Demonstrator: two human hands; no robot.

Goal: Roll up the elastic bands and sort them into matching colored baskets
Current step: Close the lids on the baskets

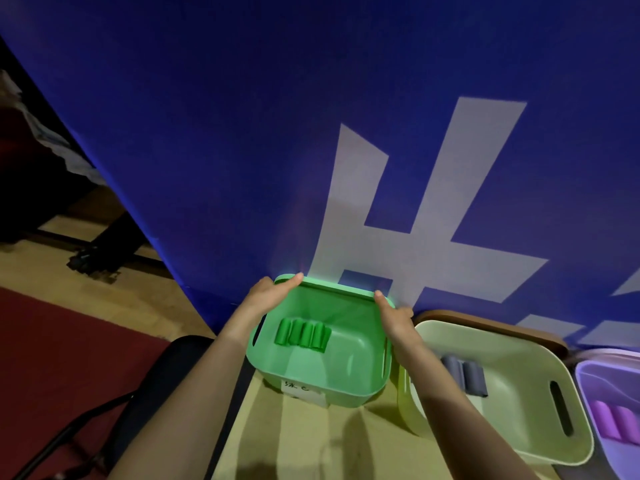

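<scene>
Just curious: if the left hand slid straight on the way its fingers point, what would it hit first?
Likely the blue banner right behind the green basket, whose far rim the left hand grips; depth is unclear.

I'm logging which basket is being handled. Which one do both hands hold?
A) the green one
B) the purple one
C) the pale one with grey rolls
A: the left hand and the right hand both grip the far rim of the green basket, with green rolls inside.

- Left hand (270,294) and left forearm (194,375): bare and slim, uncovered up to the near edge of view.
- Right hand (394,318) and right forearm (460,420): likewise bare and slim.
</scene>
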